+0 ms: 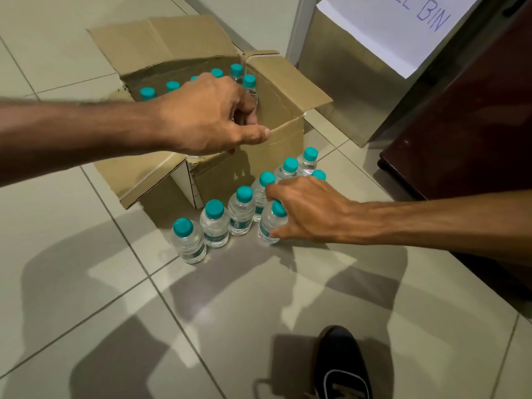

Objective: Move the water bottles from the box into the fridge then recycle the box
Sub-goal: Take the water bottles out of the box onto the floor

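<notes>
**Bottles on the tiles, box not yet emptied**

Fingers [276,192] of the right hand [311,208] are wrapped over the teal cap and shoulder of one small bottle [268,226], with the thumb low on its side. That's a proper grasp, and the bottle stands on the tile at centre frame.

Up and to the left, the left hand [207,116] has its fingers [244,106] curled down inside the near rim of the cardboard box [276,145], thumb out along the edge. Is there a bottle under that palm? Can't tell, the hand itself hides it.

Moving outward, a diagonal row of floor bottles [214,223] runs from lower centre up toward the right, just beside the box wall. More teal caps [172,85] show inside the box, upper left of centre.

At far right stands a dark maroon cabinet [460,125], quite possibly the fridge. At upper right a metal bin [339,90] carries a paper sign [388,33]. A dark shoe [339,364] is planted at the bottom edge.

My read is that this is the unloading step. Next, the rest of the bottles need lifting out, then the fridge needs opening and loading. The box goes to the bin last.
</notes>
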